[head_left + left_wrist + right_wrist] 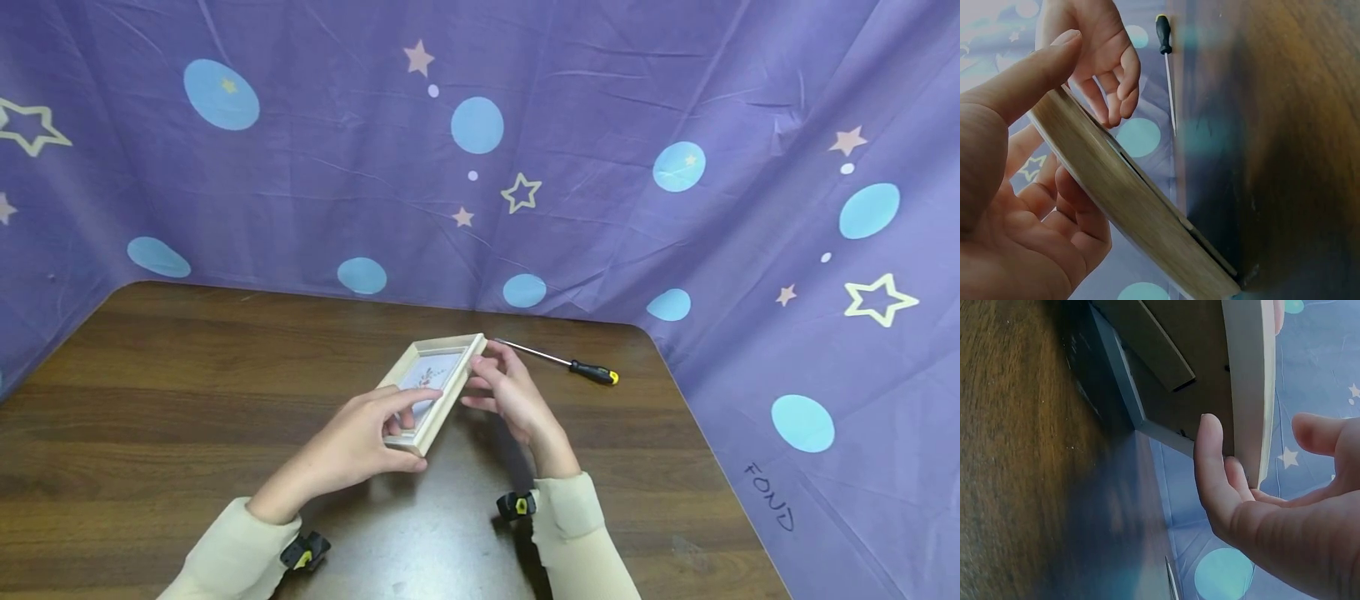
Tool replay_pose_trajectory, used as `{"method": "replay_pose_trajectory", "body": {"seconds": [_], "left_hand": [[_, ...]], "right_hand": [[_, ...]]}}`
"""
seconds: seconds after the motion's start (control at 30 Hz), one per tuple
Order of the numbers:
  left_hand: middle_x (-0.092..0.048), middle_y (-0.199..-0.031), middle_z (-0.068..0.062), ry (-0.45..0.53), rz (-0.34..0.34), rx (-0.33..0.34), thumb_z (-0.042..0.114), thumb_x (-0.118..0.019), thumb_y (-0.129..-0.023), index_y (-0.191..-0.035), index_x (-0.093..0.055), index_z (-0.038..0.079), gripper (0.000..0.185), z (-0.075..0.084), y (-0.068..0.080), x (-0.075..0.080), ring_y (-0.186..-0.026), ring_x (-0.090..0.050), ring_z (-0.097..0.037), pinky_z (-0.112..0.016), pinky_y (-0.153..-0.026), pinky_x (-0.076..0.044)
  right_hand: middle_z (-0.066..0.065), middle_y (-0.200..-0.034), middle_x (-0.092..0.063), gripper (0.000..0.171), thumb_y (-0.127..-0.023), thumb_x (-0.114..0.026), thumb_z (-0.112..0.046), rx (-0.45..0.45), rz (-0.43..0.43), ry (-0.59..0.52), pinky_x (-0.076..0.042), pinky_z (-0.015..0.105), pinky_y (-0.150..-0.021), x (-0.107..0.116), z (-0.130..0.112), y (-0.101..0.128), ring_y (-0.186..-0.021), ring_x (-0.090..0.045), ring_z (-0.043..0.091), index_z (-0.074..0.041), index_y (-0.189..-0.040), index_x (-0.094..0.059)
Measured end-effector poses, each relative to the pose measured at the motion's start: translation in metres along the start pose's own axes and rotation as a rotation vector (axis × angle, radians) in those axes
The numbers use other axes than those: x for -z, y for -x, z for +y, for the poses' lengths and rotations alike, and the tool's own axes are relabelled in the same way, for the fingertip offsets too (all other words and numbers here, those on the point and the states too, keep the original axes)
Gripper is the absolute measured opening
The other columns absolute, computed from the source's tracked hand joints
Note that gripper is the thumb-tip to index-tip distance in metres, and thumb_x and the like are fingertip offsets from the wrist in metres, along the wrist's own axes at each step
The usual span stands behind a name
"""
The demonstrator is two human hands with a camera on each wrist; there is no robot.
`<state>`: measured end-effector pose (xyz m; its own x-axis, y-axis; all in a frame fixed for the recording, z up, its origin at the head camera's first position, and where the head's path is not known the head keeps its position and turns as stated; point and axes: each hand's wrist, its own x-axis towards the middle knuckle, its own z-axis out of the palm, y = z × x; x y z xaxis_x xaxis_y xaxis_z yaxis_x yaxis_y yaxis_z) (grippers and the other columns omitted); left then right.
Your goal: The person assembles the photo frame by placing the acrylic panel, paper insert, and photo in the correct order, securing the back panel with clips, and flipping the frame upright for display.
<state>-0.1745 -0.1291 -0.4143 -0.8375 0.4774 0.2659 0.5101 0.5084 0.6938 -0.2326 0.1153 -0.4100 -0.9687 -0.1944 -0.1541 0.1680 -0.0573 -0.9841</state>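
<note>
A picture frame of pale wood, with a small printed picture showing, stands tilted above the table. My left hand holds its near end, the thumb at the near edge and the fingers over the front. In the left wrist view, the thumb crosses the frame's side. At the far right corner is my right hand, its fingers loosely bent by the edge. The right wrist view shows the dark backing with a stand strip; the right thumb is apart from the frame.
A screwdriver with a black and yellow handle lies on the wooden table beyond the right hand. A purple patterned cloth hangs around the table's back and sides.
</note>
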Motion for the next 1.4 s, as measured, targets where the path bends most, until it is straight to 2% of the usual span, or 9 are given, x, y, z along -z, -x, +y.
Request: {"method": "replay_pose_trajectory", "body": {"seconds": [0.33, 0.67, 0.87, 1.1, 1.27, 1.4], "left_hand": [[-0.059, -0.094, 0.013, -0.091, -0.015, -0.023, 0.023, -0.101, -0.069, -0.146, -0.066, 0.026, 0.084, 0.002, 0.002, -0.010, -0.082, -0.054, -0.003, -0.025, -0.074, -0.050], [-0.060, -0.096, 0.013, -0.113, -0.039, -0.044, 0.023, -0.100, -0.070, -0.146, -0.066, 0.025, 0.083, 0.000, 0.004, -0.014, -0.086, -0.056, -0.003, -0.027, -0.078, -0.053], [-0.062, -0.097, 0.013, -0.087, -0.060, -0.050, 0.021, -0.099, -0.073, -0.144, -0.068, 0.023, 0.077, -0.002, 0.005, -0.014, -0.088, -0.058, -0.003, -0.027, -0.079, -0.053], [-0.068, -0.098, 0.009, -0.025, -0.080, -0.069, 0.013, -0.094, -0.077, -0.137, -0.071, 0.016, 0.064, -0.004, 0.005, -0.009, -0.089, -0.063, -0.006, -0.029, -0.081, -0.058], [-0.068, -0.099, 0.008, -0.070, -0.074, -0.044, 0.012, -0.095, -0.074, -0.138, -0.070, 0.014, 0.069, -0.007, 0.007, -0.004, -0.093, -0.063, -0.010, -0.034, -0.086, -0.056], [-0.071, -0.113, 0.001, -0.122, -0.055, 0.016, 0.017, -0.096, -0.073, -0.142, -0.068, 0.017, 0.075, -0.010, 0.008, -0.001, -0.107, -0.062, -0.022, -0.046, -0.095, -0.052]], "right_hand": [[0.018, -0.128, -0.055, 0.064, -0.104, -0.063, -0.017, -0.038, 0.042, -0.006, -0.066, 0.037, -0.083, -0.003, 0.005, -0.001, -0.095, -0.066, 0.020, 0.000, -0.156, -0.029], [0.016, -0.121, -0.051, 0.068, -0.103, -0.064, -0.009, -0.043, 0.048, 0.028, -0.066, 0.037, -0.081, -0.005, 0.015, -0.005, -0.086, -0.059, 0.017, 0.003, -0.156, -0.024], [0.018, -0.122, -0.051, 0.071, -0.102, -0.063, -0.007, -0.052, 0.038, 0.056, -0.066, 0.039, -0.082, -0.004, 0.019, -0.006, -0.086, -0.062, 0.019, 0.006, -0.158, -0.021], [0.017, -0.119, -0.052, 0.072, -0.103, -0.061, -0.007, -0.061, 0.017, 0.082, -0.066, 0.038, -0.081, -0.002, 0.022, -0.005, -0.086, -0.061, 0.018, 0.008, -0.159, -0.020], [0.016, -0.118, -0.052, 0.071, -0.103, -0.061, -0.006, -0.069, 0.016, 0.080, -0.066, 0.037, -0.081, -0.001, 0.022, -0.006, -0.086, -0.061, 0.017, 0.007, -0.160, -0.020], [0.016, -0.118, -0.053, 0.070, -0.104, -0.060, -0.006, -0.070, 0.012, 0.083, -0.066, 0.038, -0.081, 0.000, 0.023, -0.007, -0.086, -0.062, 0.017, 0.007, -0.161, -0.021]]}}
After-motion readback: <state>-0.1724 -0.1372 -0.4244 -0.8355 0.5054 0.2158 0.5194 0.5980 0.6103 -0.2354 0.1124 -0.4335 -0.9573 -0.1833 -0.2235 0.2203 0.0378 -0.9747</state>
